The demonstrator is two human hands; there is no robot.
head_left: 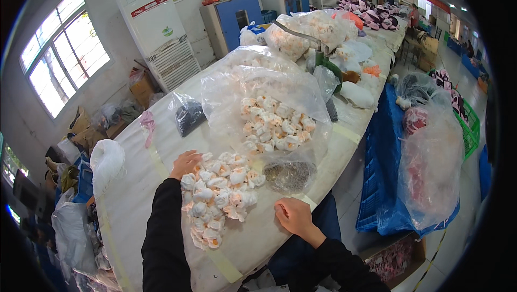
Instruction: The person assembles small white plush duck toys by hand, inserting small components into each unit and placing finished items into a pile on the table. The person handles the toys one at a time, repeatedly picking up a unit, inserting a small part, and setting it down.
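A loose pile of small white and pale-orange stuffed fabric pieces (218, 195) lies on the covered table in front of me. At the pile's far left edge rests my left hand (186, 164), open, its fingers stretched along the outermost pieces. My right hand (294, 216) is closed near the table's front edge, right of the pile; its curled fingers hide whatever may be inside. Just beyond it lies a clear bag of small dark grains (291, 176). Behind the pile, a large clear plastic bag (231, 90) gapes toward me, with more of the same stuffed pieces (277, 122) inside.
A bag of dark material (188, 117) and a green clamp-like metal tool (328, 71) stand on the table. White netting (106, 160) hangs at the left edge. To the right, a blue crate (377, 157) holds a big plastic bag (431, 152). People work far back.
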